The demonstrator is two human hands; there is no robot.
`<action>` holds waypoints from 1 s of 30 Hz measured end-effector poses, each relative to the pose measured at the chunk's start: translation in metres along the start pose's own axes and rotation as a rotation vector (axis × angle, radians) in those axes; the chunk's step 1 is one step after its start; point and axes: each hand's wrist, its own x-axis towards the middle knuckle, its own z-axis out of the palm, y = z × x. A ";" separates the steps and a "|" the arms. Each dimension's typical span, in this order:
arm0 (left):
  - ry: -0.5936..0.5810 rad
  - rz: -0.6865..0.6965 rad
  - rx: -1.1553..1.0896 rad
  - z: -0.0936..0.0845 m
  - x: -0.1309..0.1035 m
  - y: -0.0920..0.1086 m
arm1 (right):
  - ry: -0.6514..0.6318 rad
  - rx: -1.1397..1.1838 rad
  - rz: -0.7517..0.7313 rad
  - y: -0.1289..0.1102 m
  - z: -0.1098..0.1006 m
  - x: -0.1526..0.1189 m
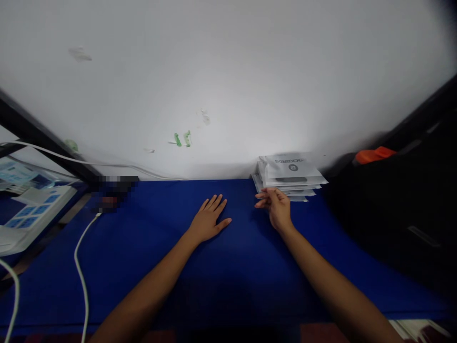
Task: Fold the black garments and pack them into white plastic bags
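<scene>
My left hand (210,219) lies palm down on the blue table (228,267), fingers spread, holding nothing. To the right, my right hand (276,206) is just in front of a stack of translucent zip bags (293,169) with dark print on the top one. The fingers of this hand are bent, with thumb and index finger close together at the near edge of the stack. Whether anything is between those fingertips is too small to tell. The stack rests against the white wall at the back of the table.
A white cable (81,271) runs down the left side from a blurred dark object (114,193). At the far left is a white tray with blue labels (43,209). A black bag (392,209) with an orange piece (375,155) fills the right side. Behind stands a white wall (228,85).
</scene>
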 end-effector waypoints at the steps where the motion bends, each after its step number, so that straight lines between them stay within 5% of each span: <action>1: -0.004 0.000 0.002 0.000 0.000 0.000 | 0.021 0.045 0.019 -0.003 -0.002 0.001; 8: 0.008 0.010 -0.009 0.001 0.000 -0.002 | 0.138 0.166 0.035 -0.015 -0.015 0.014; 13: 0.035 0.027 -0.057 0.003 -0.001 -0.003 | 0.035 0.093 -0.021 -0.013 -0.019 0.013; 16: 0.122 0.004 -0.175 0.005 0.000 -0.005 | -0.176 -0.028 0.001 -0.008 -0.016 0.006; 24: 0.599 -0.317 -0.635 -0.013 0.002 -0.016 | -0.803 -0.161 0.294 0.000 0.001 -0.027; 27: 0.572 -0.275 -0.613 -0.019 -0.001 -0.014 | -1.120 -0.150 0.489 -0.005 0.004 -0.036; 30: 0.411 -0.180 -0.534 -0.019 -0.002 -0.009 | -1.341 -0.174 0.654 -0.007 0.007 -0.042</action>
